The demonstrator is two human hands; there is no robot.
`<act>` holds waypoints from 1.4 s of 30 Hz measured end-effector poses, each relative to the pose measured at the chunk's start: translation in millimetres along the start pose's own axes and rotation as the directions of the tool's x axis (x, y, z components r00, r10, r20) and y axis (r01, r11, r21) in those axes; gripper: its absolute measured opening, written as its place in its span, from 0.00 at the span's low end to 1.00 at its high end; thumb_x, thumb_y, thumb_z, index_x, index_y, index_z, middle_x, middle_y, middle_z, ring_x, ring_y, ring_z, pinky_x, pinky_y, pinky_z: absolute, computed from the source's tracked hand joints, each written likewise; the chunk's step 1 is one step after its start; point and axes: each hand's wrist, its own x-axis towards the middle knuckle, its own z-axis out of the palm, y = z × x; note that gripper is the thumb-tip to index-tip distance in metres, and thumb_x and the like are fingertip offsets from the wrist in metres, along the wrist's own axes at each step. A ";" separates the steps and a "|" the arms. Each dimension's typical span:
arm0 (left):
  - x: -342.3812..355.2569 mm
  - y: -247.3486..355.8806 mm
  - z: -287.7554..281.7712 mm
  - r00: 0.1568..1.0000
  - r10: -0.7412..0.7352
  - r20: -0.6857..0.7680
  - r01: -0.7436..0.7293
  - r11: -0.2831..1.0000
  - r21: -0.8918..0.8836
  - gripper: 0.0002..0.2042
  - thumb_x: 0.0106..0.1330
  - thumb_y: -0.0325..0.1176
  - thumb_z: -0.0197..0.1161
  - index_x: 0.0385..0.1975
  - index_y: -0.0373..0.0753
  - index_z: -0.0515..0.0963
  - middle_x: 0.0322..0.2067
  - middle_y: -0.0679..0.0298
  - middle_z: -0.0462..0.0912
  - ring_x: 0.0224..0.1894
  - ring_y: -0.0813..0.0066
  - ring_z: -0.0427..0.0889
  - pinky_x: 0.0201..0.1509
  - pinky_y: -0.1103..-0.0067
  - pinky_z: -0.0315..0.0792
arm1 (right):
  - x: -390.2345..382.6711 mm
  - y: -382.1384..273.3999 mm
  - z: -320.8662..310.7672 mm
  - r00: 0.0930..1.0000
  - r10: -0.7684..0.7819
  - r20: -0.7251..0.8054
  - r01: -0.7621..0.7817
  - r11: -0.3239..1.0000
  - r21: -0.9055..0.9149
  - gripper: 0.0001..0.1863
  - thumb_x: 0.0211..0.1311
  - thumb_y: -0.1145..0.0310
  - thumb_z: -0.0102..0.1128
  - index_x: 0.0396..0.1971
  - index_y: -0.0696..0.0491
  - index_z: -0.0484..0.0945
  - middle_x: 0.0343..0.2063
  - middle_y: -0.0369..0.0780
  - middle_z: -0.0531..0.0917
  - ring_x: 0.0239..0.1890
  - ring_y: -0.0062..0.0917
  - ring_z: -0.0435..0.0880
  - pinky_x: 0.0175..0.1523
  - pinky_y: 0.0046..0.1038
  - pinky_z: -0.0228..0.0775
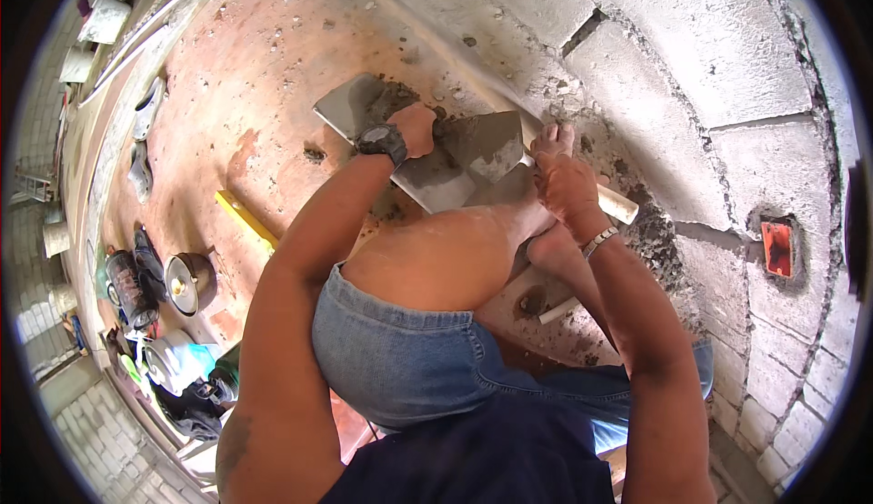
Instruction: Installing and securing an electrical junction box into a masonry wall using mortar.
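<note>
My left hand (414,133), a dark watch on its wrist, is closed amid the grey mortar-smeared boards, its fingertips hidden. Beneath it lies a grey board (355,104); to its right is a squarish grey, mortar-coated piece (482,145). My right hand (564,190) has curled fingers beside that piece and my bare foot (555,140); what it holds is hidden. Just right of this hand is a white pipe (617,202). A shorter white pipe (559,310) lies by my lower leg.
A yellow level (244,217) lies left on the dusty floor, near grey clogs (144,122), a lidded pot (189,281) and assorted bags and containers (173,363). A block wall (764,167) with an orange electrical box (777,247) rises on the right, rubble along its base.
</note>
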 end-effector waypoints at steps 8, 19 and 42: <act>-6.6 0.1 -5.0 0.993 -0.098 0.068 0.107 0.983 -0.152 0.21 0.46 0.26 0.57 0.45 0.32 0.78 0.45 0.46 0.78 0.51 0.49 0.74 0.56 0.67 0.69 | -7.1 -8.8 5.3 0.993 0.070 0.097 -0.084 0.985 0.150 0.09 0.51 0.64 0.59 0.29 0.51 0.72 0.25 0.46 0.79 0.29 0.42 0.80 0.35 0.40 0.72; -65.2 45.0 -123.7 0.898 0.165 -0.408 -0.316 0.886 -0.338 0.18 0.46 0.31 0.61 0.39 0.32 0.79 0.35 0.48 0.81 0.41 0.53 0.79 0.48 0.69 0.72 | -53.4 -5.2 -84.1 0.987 0.154 -0.037 -0.126 0.906 0.404 0.11 0.51 0.68 0.65 0.35 0.53 0.79 0.27 0.44 0.80 0.29 0.38 0.80 0.33 0.34 0.70; -43.3 436.3 -130.2 0.767 0.451 -0.457 -0.542 0.072 -0.837 0.16 0.51 0.20 0.67 0.43 0.31 0.79 0.42 0.60 0.82 0.42 0.77 0.79 0.46 0.82 0.74 | -343.3 80.9 -310.4 0.671 0.724 -0.158 -0.661 0.681 0.314 0.15 0.48 0.64 0.67 0.32 0.58 0.79 0.21 0.46 0.81 0.25 0.30 0.81 0.34 0.30 0.72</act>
